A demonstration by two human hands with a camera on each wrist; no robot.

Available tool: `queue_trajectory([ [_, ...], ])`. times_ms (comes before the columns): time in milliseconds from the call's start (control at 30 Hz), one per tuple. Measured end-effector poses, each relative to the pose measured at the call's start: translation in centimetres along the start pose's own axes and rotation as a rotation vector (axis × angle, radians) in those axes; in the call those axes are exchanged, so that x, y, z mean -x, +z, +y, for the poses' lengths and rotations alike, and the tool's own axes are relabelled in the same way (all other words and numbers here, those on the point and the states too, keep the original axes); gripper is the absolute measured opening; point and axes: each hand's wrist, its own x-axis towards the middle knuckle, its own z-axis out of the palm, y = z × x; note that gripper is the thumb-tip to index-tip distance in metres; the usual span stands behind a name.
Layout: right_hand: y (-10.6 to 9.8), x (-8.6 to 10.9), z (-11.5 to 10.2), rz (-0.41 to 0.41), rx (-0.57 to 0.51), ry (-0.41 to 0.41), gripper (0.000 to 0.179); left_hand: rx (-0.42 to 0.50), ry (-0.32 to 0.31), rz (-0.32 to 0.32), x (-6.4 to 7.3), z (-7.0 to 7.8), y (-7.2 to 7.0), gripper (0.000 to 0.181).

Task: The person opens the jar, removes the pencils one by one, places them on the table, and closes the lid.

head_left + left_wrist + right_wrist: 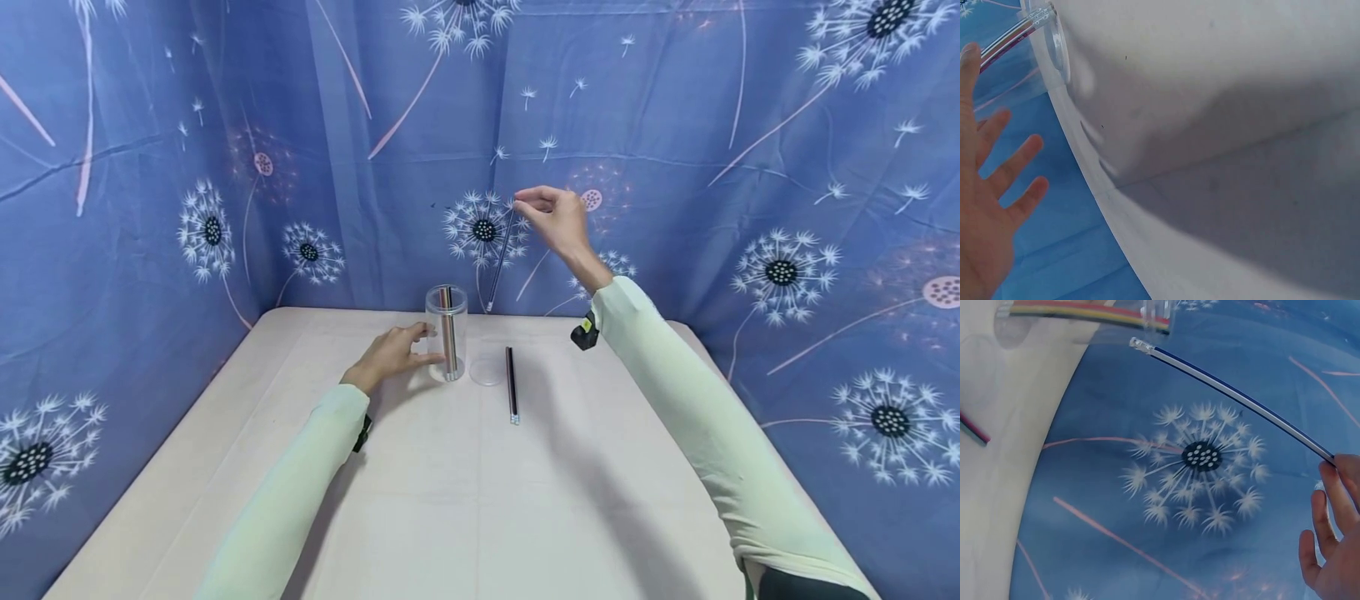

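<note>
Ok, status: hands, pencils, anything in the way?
Right hand pinching one pencil by its upper end, raised. Left hand at clear jar, pencils inside. Loose pencils lie right of jar; nothing seen between held pencil and jar.

Blue cloth point(405, 217) hangs in soft folds behind and along both sides of a pale tabletop point(420, 517). The cloth is printed with white dandelion heads point(889, 422) that have dark centres, along with long pinkish stems point(817, 340), small loose seeds point(831, 193) and a few round pink flower heads point(942, 292). A thin straight crease point(478, 517) runs across the tabletop, and the left wrist view shows a few tiny dark specks point(1125, 57) on it.
</note>
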Motion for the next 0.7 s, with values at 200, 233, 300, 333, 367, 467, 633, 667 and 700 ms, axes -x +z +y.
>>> queue_trajectory([
  [200,-0.6,0.9,2.0,-0.032,0.038,0.057,0.025,0.000,-0.006,-0.003,-0.1,0.0,0.1,0.068],
  [233,-0.7,1.1,2.4,-0.038,0.041,0.061,0.025,0.000,-0.008,-0.004,-0.1,-0.1,0.1,0.068],
  [300,-0.8,1.5,3.2,-0.046,0.054,0.060,0.025,0.001,-0.009,-0.005,-0.1,-0.1,0.1,0.068],
  [333,-0.9,1.6,3.7,-0.051,0.056,0.059,0.024,0.002,-0.007,-0.004,-0.1,-0.1,0.1,0.068],
  [367,-0.9,1.8,4.2,-0.055,0.062,0.053,0.024,0.002,-0.005,-0.003,-0.1,-0.1,0.1,0.067],
  [467,-1.0,2.4,5.6,-0.068,0.079,0.050,0.024,0.002,0.002,0.001,0.0,0.0,0.0,0.065],
  [633,-0.7,3.6,7.5,-0.079,0.148,0.046,0.023,0.000,0.008,0.008,0.0,0.0,0.0,0.064],
  [667,-0.6,3.9,7.9,-0.080,0.160,0.044,0.023,0.000,0.008,0.008,0.0,0.0,0.0,0.064],
  [700,-0.5,4.1,8.3,-0.083,0.172,0.041,0.024,-0.001,0.010,0.008,0.0,0.0,0.1,0.064],
])
